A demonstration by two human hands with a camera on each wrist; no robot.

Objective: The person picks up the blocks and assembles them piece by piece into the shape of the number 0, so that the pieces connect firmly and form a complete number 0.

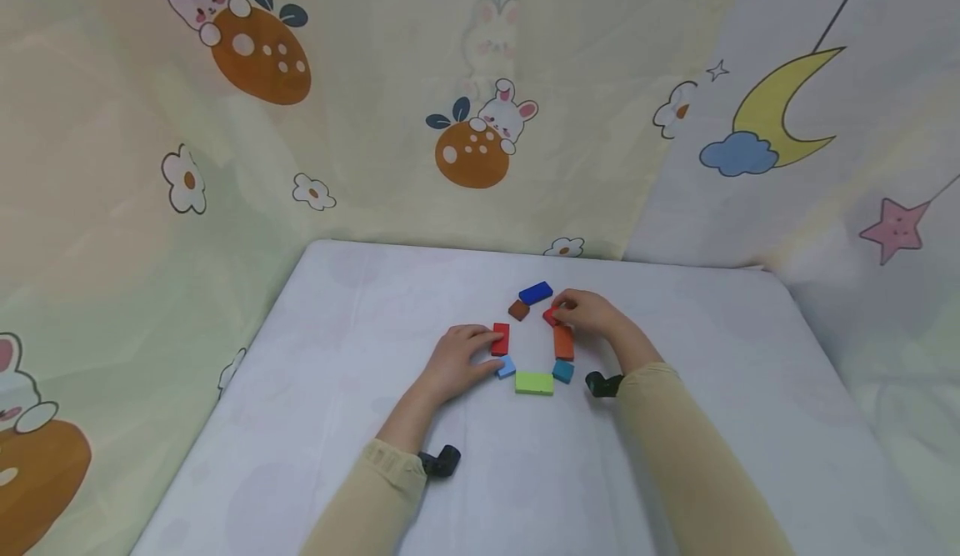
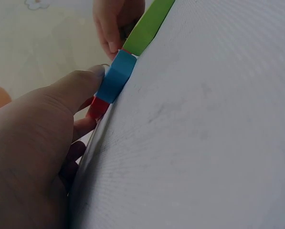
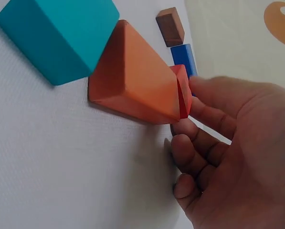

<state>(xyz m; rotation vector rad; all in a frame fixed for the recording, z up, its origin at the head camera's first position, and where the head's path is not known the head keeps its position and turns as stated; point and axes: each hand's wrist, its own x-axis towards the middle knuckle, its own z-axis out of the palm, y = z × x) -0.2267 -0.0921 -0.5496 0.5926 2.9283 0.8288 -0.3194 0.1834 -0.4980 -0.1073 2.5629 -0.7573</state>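
The right hand (image 1: 592, 314), at 2 o'clock of a rough ring of toy building blocks, has its thumb and forefinger closed in a pinch on a small red block (image 3: 184, 90), its other fingers curled loosely below; that block sits at 1 o'clock in the ring, against the far end of an orange oblong block (image 1: 564, 343) at 3; the left hand (image 1: 453, 360), between 8 and 9 o'clock, is loosely spread, its thumb touching a light blue block (image 1: 507, 367) between 7 and 8, and its fingertips on a red oblong block (image 1: 500, 340) at 9.

Further round, a teal block (image 1: 563, 371) lies between 4 and 5, at the orange one's near end; a lime green oblong block (image 1: 534, 383) lies at 6; a small brown block (image 1: 519, 310) is at 11; a dark blue oblong block (image 1: 536, 293) lies slanted at 12; beyond the hands come tan sleeves (image 1: 697, 456), black wrist cameras (image 1: 441, 462), a white-covered table (image 1: 247, 473) and, from 9 round to 3, a rabbit-printed backdrop (image 1: 375, 64).
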